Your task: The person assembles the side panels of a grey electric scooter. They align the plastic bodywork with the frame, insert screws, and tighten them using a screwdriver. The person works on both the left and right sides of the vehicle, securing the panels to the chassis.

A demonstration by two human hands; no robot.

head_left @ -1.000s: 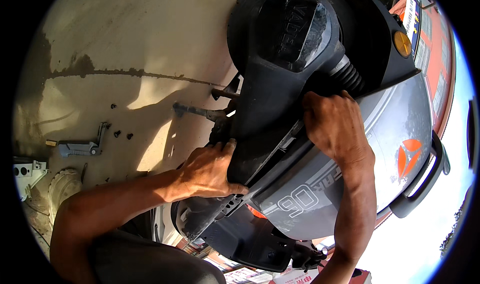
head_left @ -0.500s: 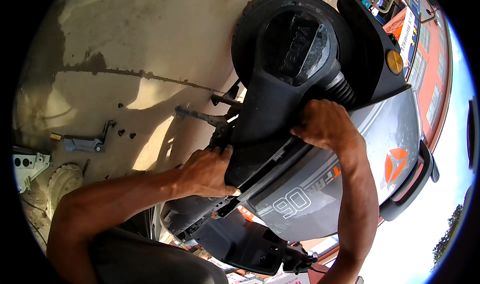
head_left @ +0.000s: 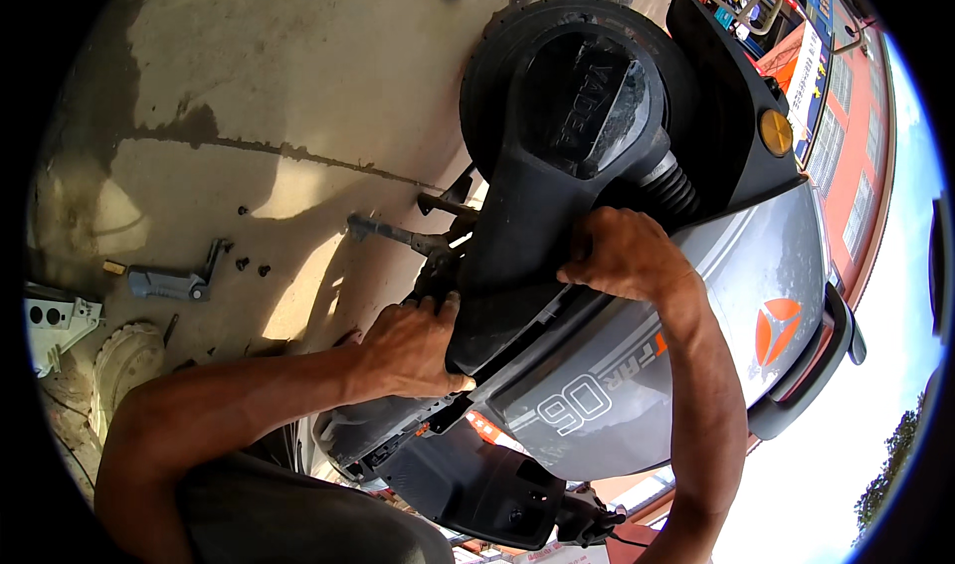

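Observation:
A scooter with a grey side panel (head_left: 637,365) and a black rear wheel (head_left: 487,96) fills the middle of the view. Along the grey panel's lower edge runs a black plastic trim panel (head_left: 507,335). My left hand (head_left: 413,350) is wrapped over its front part, thumb on the edge facing the grey panel. At the trim's rear end, beside the black swingarm (head_left: 517,211), my right hand (head_left: 627,251) is closed with curled fingers, thumb against the trim's edge; its fingertips are partly hidden. A dark gap shows between trim and grey panel.
On the concrete floor at left lie a grey folding tool (head_left: 169,283) and several small dark screws (head_left: 242,264). A white bracket (head_left: 60,327) and a pale round part (head_left: 127,370) sit below them. The scooter's stand (head_left: 398,234) juts out leftward.
My right hand has shifted slightly left and down along the trim's rear end. My left hand keeps its place. The view has tilted a little.

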